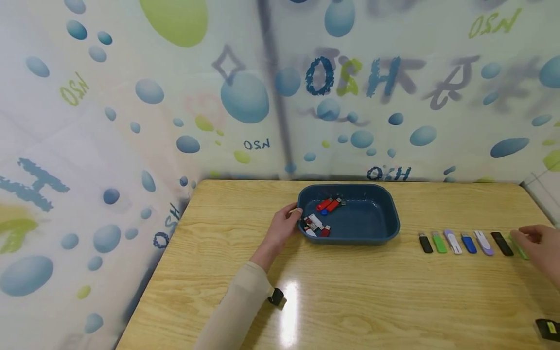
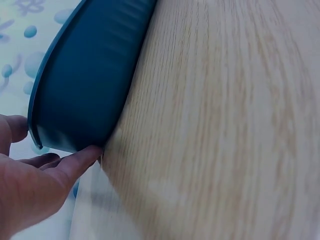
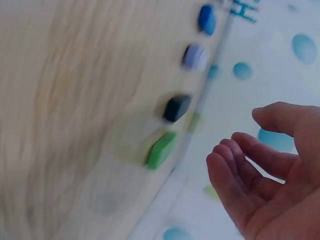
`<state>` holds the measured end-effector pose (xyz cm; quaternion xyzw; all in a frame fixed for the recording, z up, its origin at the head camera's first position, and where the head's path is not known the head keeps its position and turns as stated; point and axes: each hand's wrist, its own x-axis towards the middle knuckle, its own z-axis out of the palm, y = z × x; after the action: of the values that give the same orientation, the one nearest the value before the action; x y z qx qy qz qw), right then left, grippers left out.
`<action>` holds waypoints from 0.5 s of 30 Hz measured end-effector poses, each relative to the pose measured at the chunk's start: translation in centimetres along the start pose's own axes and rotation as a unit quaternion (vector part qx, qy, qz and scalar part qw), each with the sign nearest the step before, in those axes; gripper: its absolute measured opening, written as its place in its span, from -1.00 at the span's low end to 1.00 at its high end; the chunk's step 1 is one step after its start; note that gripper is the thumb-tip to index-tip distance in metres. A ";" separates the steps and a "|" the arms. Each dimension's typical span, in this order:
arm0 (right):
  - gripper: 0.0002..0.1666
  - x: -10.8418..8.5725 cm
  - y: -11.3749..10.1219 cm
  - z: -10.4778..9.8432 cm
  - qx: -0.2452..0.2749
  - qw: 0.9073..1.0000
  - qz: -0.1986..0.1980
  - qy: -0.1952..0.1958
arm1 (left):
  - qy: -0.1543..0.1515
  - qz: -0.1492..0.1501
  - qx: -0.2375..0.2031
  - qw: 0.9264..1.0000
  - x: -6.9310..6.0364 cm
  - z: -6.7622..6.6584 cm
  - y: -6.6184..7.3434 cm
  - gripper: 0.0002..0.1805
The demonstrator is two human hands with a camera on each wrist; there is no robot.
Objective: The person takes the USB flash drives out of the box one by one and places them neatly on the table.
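Observation:
On the left side of a dark blue plastic tub, my left hand holds the wall, thumb at the rim and fingers along the outside. Several USB sticks lie in the tub's left part, among them a red USB stick and a white USB stick. My right hand hovers by the green USB stick at the right end of a row. In the right wrist view its fingers are loosely bent, holding nothing and apart from that stick. Beside it lies a black USB stick.
The row continues leftward with a purple-and-white USB stick, a blue USB stick, another white-and-purple one, a green USB stick and a black USB stick. A patterned curtain hangs behind the wooden table.

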<state>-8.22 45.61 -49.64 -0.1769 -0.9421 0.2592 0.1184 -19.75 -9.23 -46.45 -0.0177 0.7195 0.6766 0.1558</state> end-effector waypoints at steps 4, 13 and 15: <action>-0.28 -0.9 -3.6 -0.6 -0.040 0.998 -0.042 -0.036 | 0.002 0.001 -0.002 1.000 -0.1 0.0 0.0 -0.45; -0.48 -2.8 -12.8 0.1 -0.008 0.981 -0.165 -0.101 | -0.001 0.004 0.005 1.000 -0.1 0.0 -0.1 -0.46; -0.44 -2.7 -13.9 0.7 0.007 0.978 -0.173 -0.121 | -0.001 0.008 0.006 1.000 -0.1 0.1 -0.1 -0.46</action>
<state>-9.74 33.03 -43.25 0.0218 -0.9639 0.2611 0.0480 -19.59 -9.20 -46.51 -0.0099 0.7236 0.6734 0.1514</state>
